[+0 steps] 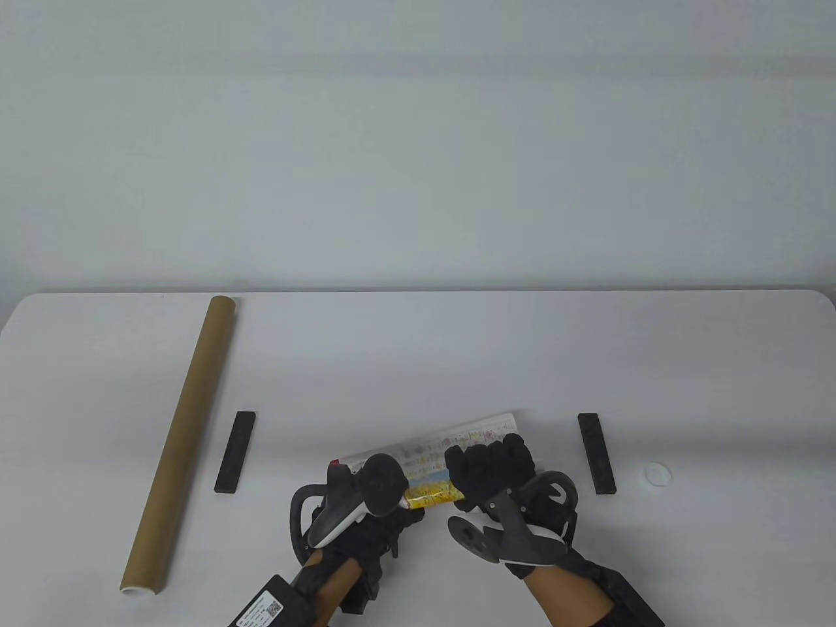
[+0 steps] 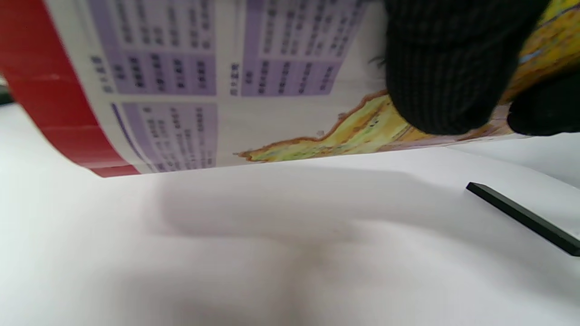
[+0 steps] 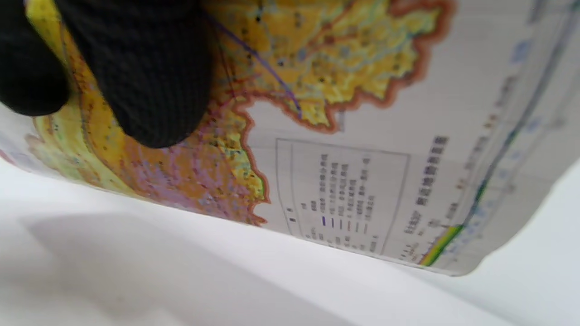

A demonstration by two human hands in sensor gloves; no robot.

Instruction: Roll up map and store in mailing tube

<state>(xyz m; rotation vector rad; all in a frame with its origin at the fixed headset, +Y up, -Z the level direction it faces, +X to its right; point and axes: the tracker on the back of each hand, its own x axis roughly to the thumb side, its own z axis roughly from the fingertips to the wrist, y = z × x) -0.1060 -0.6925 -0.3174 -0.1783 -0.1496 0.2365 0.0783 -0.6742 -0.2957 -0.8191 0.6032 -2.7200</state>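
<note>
The rolled map (image 1: 428, 467) lies near the table's front middle, printed with yellow regions and text tables. My left hand (image 1: 382, 503) grips its left part; my right hand (image 1: 493, 467) grips its right part, fingers curled over the roll. In the left wrist view the map (image 2: 204, 90) curves above the table with a red edge, a gloved fingertip (image 2: 444, 77) pressing on it. In the right wrist view a fingertip (image 3: 149, 77) presses on the map (image 3: 344, 172). The brown mailing tube (image 1: 183, 444) lies at the left, open near end toward me, apart from both hands.
Two black bar weights lie on the white table (image 1: 418, 366): one (image 1: 236, 452) left of the map, one (image 1: 596, 452) right of it, the latter also in the left wrist view (image 2: 525, 217). A white round cap (image 1: 656, 473) lies at the far right.
</note>
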